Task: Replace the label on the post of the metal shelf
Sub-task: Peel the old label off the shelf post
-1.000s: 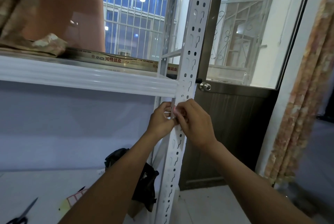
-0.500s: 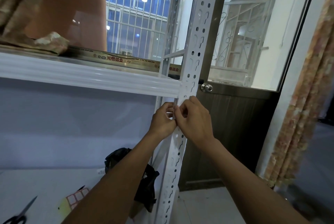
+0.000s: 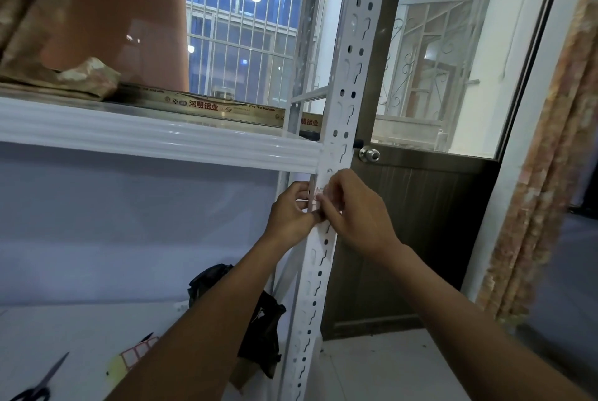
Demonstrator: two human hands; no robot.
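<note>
Fingertips (image 3: 330, 203) of both hands meet on small pale paper label (image 3: 315, 199), pinching it against white perforated metal post (image 3: 348, 77), just under white ridged shelf edge (image 3: 161, 141). Left hand (image 3: 291, 218) curls at post's edge, likely steadying. Right hand (image 3: 356, 216) works label from front. Peeling off or pressing down: cannot tell. Against half second ago: both hands on same spot, same grip, no visible progress. Red-bordered sticker sheet (image 3: 137, 352) lies on lower white shelf (image 3: 48, 329), probably replacement supply.
</note>
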